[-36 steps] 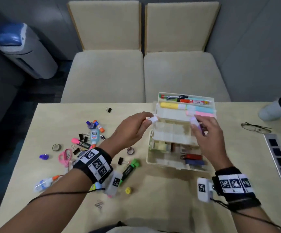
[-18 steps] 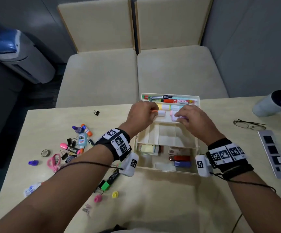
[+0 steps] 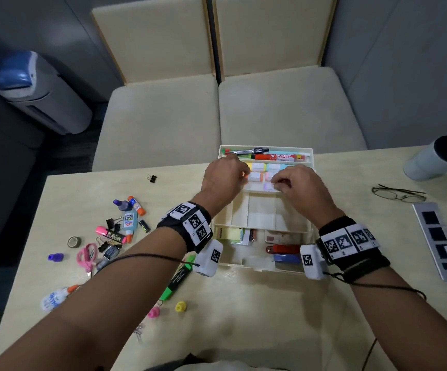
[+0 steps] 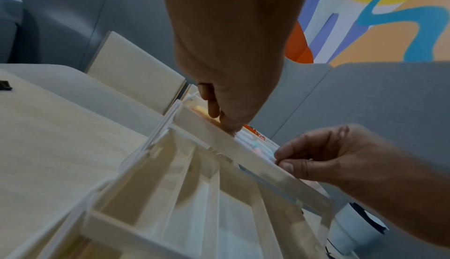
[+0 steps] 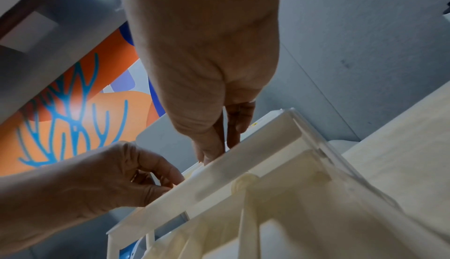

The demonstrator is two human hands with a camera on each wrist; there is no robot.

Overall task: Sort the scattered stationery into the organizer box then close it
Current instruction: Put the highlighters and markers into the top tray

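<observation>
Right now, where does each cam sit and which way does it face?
Head: above, facing forward and down at the table and box; both forearms and hands show.
Left wrist: under the left hand, facing along it over the box rim; right hand shows too.
Right wrist: under the right hand, same way; left hand opposite.
All three share both hands and the box.

Both forearms reach fwd, wrists w/ marker bands. Left hand (image 3: 226,175) knuckles up, fingers curled down, fingertips (image 4: 214,112) pointing downward. Right hand (image 3: 301,184) alongside, close but apart, thumb and index finger (image 4: 283,152) pinched together, probably on sth small; too blurry to tell.
</observation>
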